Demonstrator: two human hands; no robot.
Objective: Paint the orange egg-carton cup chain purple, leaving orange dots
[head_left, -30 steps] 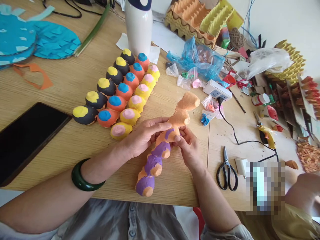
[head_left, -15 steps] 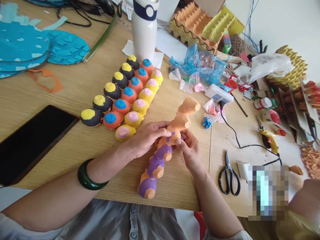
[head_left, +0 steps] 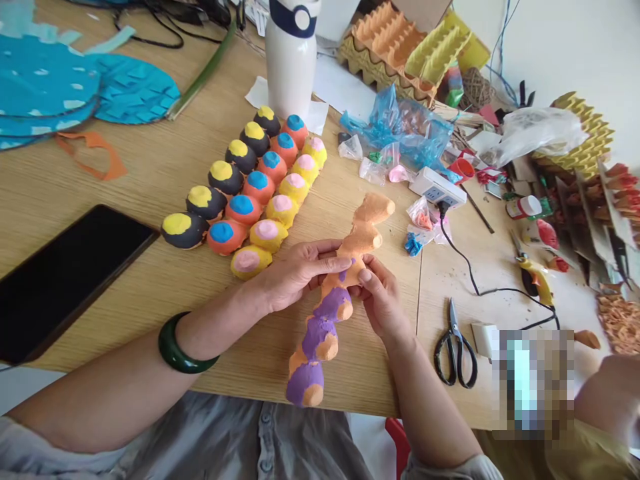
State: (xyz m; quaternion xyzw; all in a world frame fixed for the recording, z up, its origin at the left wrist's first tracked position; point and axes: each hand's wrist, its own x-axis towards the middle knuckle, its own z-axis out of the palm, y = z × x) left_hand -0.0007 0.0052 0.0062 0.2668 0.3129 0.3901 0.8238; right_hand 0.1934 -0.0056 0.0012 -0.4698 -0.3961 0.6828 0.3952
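An orange egg-carton strip [head_left: 367, 235] slants above the table's near edge, its lower bumps coated in purple clay. Around its middle, my left hand [head_left: 313, 270] grips it from the left, the thumb over a small purple patch. My right hand [head_left: 383, 297] holds the same part from the right, thumb in front and fingers partly hidden behind. Left of the strip lie three rows of clay-covered bumps: black with yellow tops [head_left: 209, 201], orange with blue tops [head_left: 242, 208] and yellow with pink tops [head_left: 267, 233].
A black phone [head_left: 70, 280] lies at left, a white bottle [head_left: 291, 63] stands behind the rows. Right are scissors [head_left: 454, 347], a power strip [head_left: 438, 187], a cable, a yellow glue gun [head_left: 539, 280] and clay bags. A person's arm [head_left: 607, 400] shows at lower right.
The strip's lower end has swung slightly right and its upper end slightly left, making it more upright. My right thumb has shifted a little up and right. Both hands still hold the strip.
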